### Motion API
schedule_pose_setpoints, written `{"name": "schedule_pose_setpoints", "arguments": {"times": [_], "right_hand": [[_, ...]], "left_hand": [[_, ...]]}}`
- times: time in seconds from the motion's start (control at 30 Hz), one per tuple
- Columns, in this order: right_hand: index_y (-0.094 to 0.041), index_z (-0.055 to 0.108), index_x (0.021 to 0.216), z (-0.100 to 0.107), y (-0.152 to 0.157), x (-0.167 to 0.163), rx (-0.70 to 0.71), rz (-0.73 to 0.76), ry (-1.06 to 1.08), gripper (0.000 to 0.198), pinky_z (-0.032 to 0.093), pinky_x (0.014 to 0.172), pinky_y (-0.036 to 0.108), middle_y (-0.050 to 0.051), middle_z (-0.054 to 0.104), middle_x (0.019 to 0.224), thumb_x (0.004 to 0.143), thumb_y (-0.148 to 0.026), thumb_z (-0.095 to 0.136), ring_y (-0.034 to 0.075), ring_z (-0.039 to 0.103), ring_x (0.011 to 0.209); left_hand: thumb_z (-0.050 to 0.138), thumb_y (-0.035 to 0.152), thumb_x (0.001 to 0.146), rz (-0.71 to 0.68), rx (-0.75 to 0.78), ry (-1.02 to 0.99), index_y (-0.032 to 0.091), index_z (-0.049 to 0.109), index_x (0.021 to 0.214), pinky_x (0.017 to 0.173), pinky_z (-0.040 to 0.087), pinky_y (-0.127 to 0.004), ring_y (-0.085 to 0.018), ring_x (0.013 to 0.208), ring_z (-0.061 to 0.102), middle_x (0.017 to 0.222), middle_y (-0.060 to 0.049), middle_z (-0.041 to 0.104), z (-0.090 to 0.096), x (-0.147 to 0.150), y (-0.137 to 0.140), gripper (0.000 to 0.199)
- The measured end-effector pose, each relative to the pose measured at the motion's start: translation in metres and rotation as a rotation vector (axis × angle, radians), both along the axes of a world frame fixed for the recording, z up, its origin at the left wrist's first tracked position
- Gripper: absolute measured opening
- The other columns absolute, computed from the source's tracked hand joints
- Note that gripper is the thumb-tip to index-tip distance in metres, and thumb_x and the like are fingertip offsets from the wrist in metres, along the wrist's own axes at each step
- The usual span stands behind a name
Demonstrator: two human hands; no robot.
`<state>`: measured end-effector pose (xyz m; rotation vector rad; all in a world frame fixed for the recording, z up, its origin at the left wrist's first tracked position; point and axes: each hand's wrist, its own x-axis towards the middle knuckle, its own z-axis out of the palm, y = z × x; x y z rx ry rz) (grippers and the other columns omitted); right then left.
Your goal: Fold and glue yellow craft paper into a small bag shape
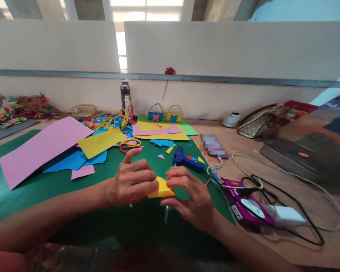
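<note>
Between my two hands is a small folded piece of yellow craft sheet [162, 192], held above the green mat [107, 223]. My left hand [134, 181] grips its left side, with the index finger raised. At its right edge, my right hand [189, 194] pinches it between thumb and fingers. A clear glue stick [166, 214] shows just below the piece. Beyond my right hand lies a blue glue gun [188, 160]. Scissors with red and yellow handles [131, 143] rest past my left hand.
Pink [48, 145] and yellow sheets [102, 142] lie left, over blue pieces. Two tiny bags, blue [155, 116] and yellow [174, 116], stand at the back near a bottle [126, 99]. To the right are a phone [214, 145], a purple power strip [248, 206] and looping cables.
</note>
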<state>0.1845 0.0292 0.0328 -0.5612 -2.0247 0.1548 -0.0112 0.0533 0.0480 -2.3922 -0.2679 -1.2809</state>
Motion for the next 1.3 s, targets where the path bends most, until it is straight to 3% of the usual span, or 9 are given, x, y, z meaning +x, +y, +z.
{"name": "schedule_pose_setpoints", "arguments": {"times": [0.07, 0.13, 0.23, 0.37, 0.53, 0.67, 0.77, 0.97, 1.3], "right_hand": [[-0.018, 0.056, 0.095, 0.001, 0.0, 0.002, 0.0, 0.0, 0.002, 0.032, 0.052, 0.073, 0.034, 0.007, 0.059, 0.087, 0.08, -0.047, 0.057, 0.019, 0.059, 0.083], [-0.017, 0.057, 0.101, 0.002, -0.001, 0.003, -0.014, 0.029, -0.003, 0.035, 0.052, 0.074, 0.035, 0.009, 0.06, 0.09, 0.087, -0.046, 0.045, 0.019, 0.059, 0.085], [-0.016, 0.057, 0.106, 0.003, -0.001, 0.004, -0.048, 0.081, -0.025, 0.026, 0.052, 0.076, 0.035, 0.011, 0.06, 0.095, 0.092, -0.028, 0.039, 0.019, 0.06, 0.089], [-0.018, 0.056, 0.109, 0.002, 0.001, 0.005, -0.069, 0.098, -0.056, 0.028, 0.052, 0.074, 0.029, 0.009, 0.061, 0.096, 0.087, -0.009, 0.041, 0.016, 0.06, 0.09], [-0.018, 0.057, 0.104, 0.001, 0.005, 0.007, 0.095, 0.051, -0.072, 0.029, 0.052, 0.075, 0.032, 0.007, 0.062, 0.09, 0.081, -0.002, 0.05, 0.016, 0.06, 0.085], [-0.017, 0.056, 0.101, 0.002, 0.006, 0.009, 0.195, 0.074, -0.129, 0.028, 0.052, 0.074, 0.037, 0.008, 0.063, 0.086, 0.08, -0.001, 0.05, 0.018, 0.059, 0.084], [-0.016, 0.056, 0.099, 0.003, 0.006, 0.009, 0.228, 0.086, -0.17, 0.026, 0.051, 0.074, 0.038, 0.008, 0.063, 0.085, 0.079, 0.0, 0.048, 0.017, 0.058, 0.083], [-0.014, 0.055, 0.097, -0.002, 0.008, 0.005, 0.203, 0.122, -0.174, 0.022, 0.05, 0.071, 0.036, 0.008, 0.063, 0.082, 0.079, -0.001, 0.051, 0.016, 0.058, 0.079], [-0.013, 0.056, 0.098, -0.007, 0.004, 0.001, 0.21, 0.161, -0.136, 0.022, 0.049, 0.071, 0.035, 0.011, 0.063, 0.084, 0.081, -0.002, 0.046, 0.016, 0.057, 0.079]], "left_hand": [[0.039, 0.018, 0.089, 0.025, 0.014, -0.002, 0.019, 0.054, 0.075, 0.101, 0.025, -0.042, -0.01, 0.058, 0.053, 0.064, 0.003, 0.064, 0.0, -0.001, 0.0, 0.02], [0.04, 0.017, 0.088, 0.05, 0.035, -0.005, 0.019, 0.054, 0.075, 0.102, 0.025, -0.043, -0.01, 0.057, 0.053, 0.063, 0.003, 0.063, -0.001, -0.002, 0.001, 0.019], [0.04, 0.016, 0.087, 0.063, 0.079, -0.017, 0.018, 0.054, 0.074, 0.101, 0.026, -0.045, -0.01, 0.055, 0.053, 0.06, 0.003, 0.062, -0.002, -0.002, 0.002, 0.019], [0.041, 0.014, 0.086, 0.047, 0.115, -0.009, 0.017, 0.054, 0.076, 0.101, 0.027, -0.046, -0.011, 0.055, 0.053, 0.06, 0.002, 0.062, -0.001, -0.004, 0.005, 0.017], [0.041, 0.014, 0.086, 0.048, 0.085, 0.012, 0.018, 0.053, 0.073, 0.102, 0.025, -0.043, -0.01, 0.056, 0.053, 0.061, 0.003, 0.062, 0.0, -0.006, 0.005, 0.018], [0.038, 0.015, 0.088, 0.007, 0.04, 0.048, 0.018, 0.053, 0.073, 0.101, 0.025, -0.041, -0.011, 0.057, 0.053, 0.064, 0.002, 0.063, -0.002, -0.006, 0.007, 0.021], [0.039, 0.015, 0.088, -0.048, -0.014, 0.036, 0.017, 0.054, 0.076, 0.095, 0.031, -0.04, -0.011, 0.056, 0.05, 0.064, 0.001, 0.063, -0.004, -0.005, 0.009, 0.02], [0.033, 0.025, 0.093, -0.138, -0.13, 0.088, 0.019, 0.059, 0.085, 0.08, 0.039, -0.036, -0.012, 0.053, 0.046, 0.059, 0.0, 0.061, -0.005, -0.002, 0.012, 0.027], [0.034, 0.027, 0.093, -0.072, -0.086, 0.157, 0.019, 0.057, 0.081, 0.09, 0.035, -0.036, -0.01, 0.054, 0.05, 0.06, 0.002, 0.062, -0.001, -0.01, 0.003, 0.027]]}}
